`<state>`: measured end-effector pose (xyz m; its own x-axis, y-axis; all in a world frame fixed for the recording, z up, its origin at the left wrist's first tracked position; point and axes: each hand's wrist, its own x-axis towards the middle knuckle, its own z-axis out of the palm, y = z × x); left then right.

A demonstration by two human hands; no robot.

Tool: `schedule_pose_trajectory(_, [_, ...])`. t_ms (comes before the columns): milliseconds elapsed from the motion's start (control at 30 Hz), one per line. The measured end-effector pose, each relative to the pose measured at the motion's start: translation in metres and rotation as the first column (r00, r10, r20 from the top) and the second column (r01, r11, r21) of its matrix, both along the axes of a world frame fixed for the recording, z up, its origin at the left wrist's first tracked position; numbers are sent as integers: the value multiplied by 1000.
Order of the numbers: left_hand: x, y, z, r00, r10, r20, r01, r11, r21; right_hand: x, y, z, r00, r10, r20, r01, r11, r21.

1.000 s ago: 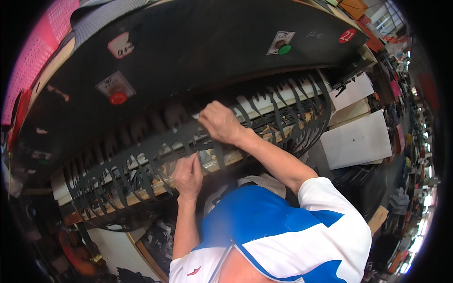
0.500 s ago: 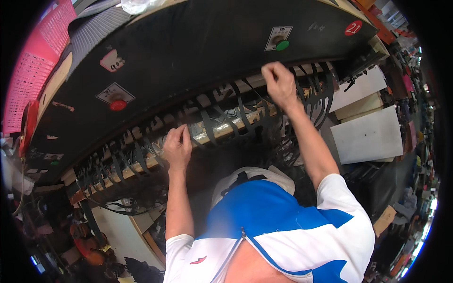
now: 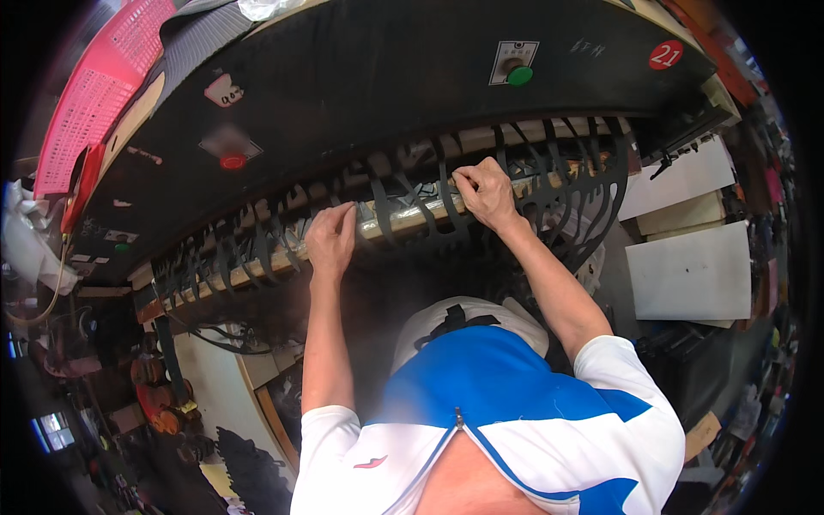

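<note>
Left hand [image 3: 330, 240] reaching up, fingers curling onto the pale bar [image 3: 403, 219]; right hand [image 3: 485, 193] clenching closed on the same bar among black curved strips [image 3: 257, 253]. Black machine hood [image 3: 386, 94] with green button [image 3: 518, 75] overhanging. Right hand now sitting further left, nearer the left hand, than half a second ago.

A big black curved machine cover [image 3: 360, 94] with a round green button [image 3: 518, 75] sits above, white flat boards [image 3: 691, 275] are stacked far right, a pink plastic grid [image 3: 94, 86] far left
</note>
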<state>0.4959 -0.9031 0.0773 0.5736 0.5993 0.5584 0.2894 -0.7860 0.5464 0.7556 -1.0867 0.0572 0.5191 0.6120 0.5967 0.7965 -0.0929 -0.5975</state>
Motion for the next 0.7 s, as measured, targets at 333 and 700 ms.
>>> schedule_pose_trajectory(333, [-5,-4,-9,996,77,-37,-82,985,-150,-4,-8,-17,997,46,-66,-48,998,-36])
schedule_pose_trajectory(700, [-49,-66,22,969,-152,-196,96,958,-268,-19,-69,55,986,142,-83,-163,924,-346])
